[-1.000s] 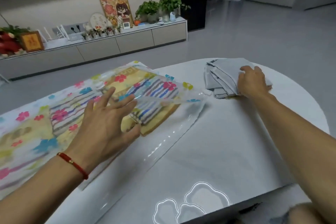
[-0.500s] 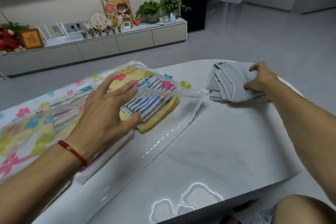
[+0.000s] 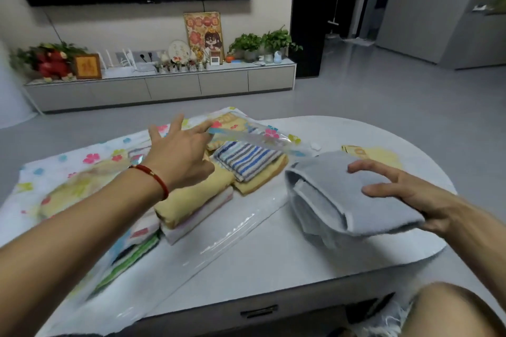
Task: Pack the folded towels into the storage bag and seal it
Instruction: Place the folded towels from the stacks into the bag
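Observation:
A clear storage bag (image 3: 82, 169) printed with coloured flowers lies on the left of the white table (image 3: 273, 260). My left hand (image 3: 180, 156) lifts the bag's upper flap at the mouth, fingers spread. Inside the mouth lie a yellow folded towel (image 3: 197, 194) and a blue-striped towel (image 3: 246, 157) on an orange-yellow one. My right hand (image 3: 405, 189) grips a thick grey folded towel (image 3: 342, 194) and holds it just above the table, right of the bag's mouth. The bag's clear lower lip (image 3: 232, 230) lies flat toward me.
A yellow towel (image 3: 372, 153) lies on the table behind the grey one, with a small white piece (image 3: 315, 145) near it. My bare knee (image 3: 451, 312) is under the table's front right edge. A low cabinet (image 3: 164, 87) with plants and frames stands across the floor.
My right hand has lifted the grey towel from the far right of the table and carried it nearer and left, toward the bag. My left hand has raised the bag's flap higher.

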{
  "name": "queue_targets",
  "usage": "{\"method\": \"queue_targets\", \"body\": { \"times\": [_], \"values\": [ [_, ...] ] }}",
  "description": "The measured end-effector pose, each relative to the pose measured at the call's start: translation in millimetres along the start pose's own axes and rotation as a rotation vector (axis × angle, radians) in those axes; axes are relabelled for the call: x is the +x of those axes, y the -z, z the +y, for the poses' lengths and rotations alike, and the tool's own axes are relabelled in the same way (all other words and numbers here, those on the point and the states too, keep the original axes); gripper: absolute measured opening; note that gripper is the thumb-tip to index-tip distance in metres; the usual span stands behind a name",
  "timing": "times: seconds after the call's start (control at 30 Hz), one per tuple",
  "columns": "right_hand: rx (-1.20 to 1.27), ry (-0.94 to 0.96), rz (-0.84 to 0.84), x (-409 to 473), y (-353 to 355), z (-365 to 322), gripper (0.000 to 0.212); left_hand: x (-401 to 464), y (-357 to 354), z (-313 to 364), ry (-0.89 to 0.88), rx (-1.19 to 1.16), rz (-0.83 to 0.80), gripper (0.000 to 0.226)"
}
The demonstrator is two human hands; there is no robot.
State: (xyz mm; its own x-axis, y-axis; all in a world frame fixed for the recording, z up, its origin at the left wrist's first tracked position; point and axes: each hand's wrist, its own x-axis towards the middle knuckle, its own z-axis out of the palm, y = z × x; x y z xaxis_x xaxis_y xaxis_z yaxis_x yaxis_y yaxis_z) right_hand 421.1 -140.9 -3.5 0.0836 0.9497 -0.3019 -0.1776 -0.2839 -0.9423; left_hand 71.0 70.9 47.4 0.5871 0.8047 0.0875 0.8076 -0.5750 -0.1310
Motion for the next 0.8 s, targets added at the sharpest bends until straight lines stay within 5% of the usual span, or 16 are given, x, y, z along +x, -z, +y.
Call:
{"method": "queue_targets", "body": {
  "times": [0.2, 0.37, 0.53, 0.7, 0.8],
  "values": [
    [0.026, 0.013, -0.317, 64, -136, 0, 0.041, 8, 38, -5, 0.032, -0.084, -0.001, 0.062],
    [0.318, 0.185, -0.006, 161, -220, 15, 0.04, 12, 55, -14, 0.049, -0.115, -0.006, 0.063],
    [-0.178, 0.144, 0.275, 210, -236, 52, 0.046, 8, 51, -19, 0.042, -0.139, 0.019, 0.061],
    [-0.424, 0.203, 0.228, 204, -223, 45, 0.051, 4, 36, -17, 0.009, -0.13, 0.048, 0.061],
    [-0.575, 0.234, 0.161, 174, -184, 39, 0.035, 3, 25, -17, -0.015, -0.132, 0.085, 0.064]
  ]
}}
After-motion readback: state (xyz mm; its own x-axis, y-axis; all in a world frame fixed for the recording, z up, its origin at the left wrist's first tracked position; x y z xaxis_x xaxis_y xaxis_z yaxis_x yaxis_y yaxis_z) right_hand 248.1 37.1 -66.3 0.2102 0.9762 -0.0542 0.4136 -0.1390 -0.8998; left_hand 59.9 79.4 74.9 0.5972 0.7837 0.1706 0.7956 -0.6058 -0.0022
